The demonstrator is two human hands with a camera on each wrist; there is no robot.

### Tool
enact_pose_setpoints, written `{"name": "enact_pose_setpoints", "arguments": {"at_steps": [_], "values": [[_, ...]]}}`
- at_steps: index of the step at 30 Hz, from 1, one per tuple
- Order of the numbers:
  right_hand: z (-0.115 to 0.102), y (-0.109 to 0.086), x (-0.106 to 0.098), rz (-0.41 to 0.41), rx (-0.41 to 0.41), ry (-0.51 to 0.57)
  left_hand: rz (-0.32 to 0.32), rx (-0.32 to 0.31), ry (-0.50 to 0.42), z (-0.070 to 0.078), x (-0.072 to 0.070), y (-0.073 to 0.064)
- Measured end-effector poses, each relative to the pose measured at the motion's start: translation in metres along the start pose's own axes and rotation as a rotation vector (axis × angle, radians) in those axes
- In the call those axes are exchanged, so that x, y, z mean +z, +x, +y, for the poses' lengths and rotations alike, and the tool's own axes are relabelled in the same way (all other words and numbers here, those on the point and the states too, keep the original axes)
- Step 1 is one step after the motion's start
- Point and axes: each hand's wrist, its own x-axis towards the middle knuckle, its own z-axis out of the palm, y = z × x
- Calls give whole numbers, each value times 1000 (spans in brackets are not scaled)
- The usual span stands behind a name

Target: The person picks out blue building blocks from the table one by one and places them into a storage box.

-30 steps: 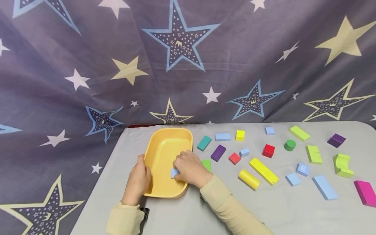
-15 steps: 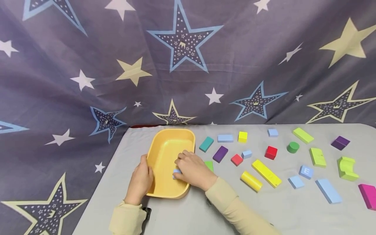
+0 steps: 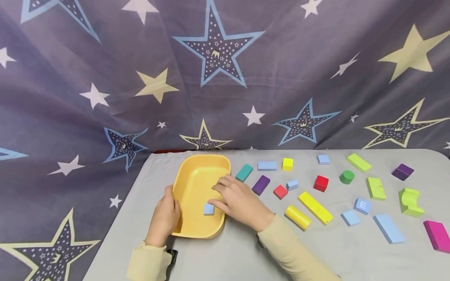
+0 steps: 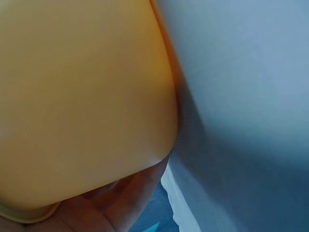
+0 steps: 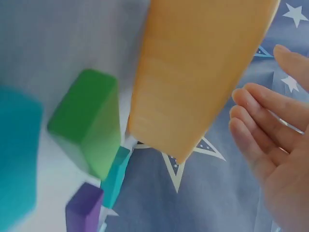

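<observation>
A yellow plastic bin (image 3: 191, 187) stands on the left part of the table, with a small light blue block (image 3: 209, 209) lying on its floor. My left hand (image 3: 163, 216) holds the bin's left side, thumb over the rim; in the left wrist view its fingers (image 4: 130, 198) show beyond the bin wall. Over the bin's right rim is my right hand (image 3: 242, 201), fingers apart and holding nothing. The right wrist view shows these fingers loosely extended past the bin's edge. A green block (image 5: 87, 116) beside the bin is hidden behind the right hand in the head view.
Right of the bin lie many scattered blocks, among them a teal block (image 3: 244, 172), a purple block (image 3: 261, 185), a yellow cylinder (image 3: 297, 217), a long yellow block (image 3: 315, 207) and a magenta block (image 3: 437, 236). A star-patterned curtain (image 3: 225, 97) hangs behind the table.
My right hand has let go of the light blue block on the bin's floor and drawn back to the right, fingers spreading. The left hand keeps its hold on the bin.
</observation>
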Motion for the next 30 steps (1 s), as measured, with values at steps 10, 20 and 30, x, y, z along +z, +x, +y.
{"name": "enact_pose_setpoints", "arguments": {"at_steps": [10,20,30], "values": [[15,-13,-16,11,59,9,4,6,4,-4,3,-2],[30,-21,-27,-30,103,-4,-5,15,20,-5,0,3],[46,-29,-36,-82,224,44,-16,12,15,-3,1,1]]}}
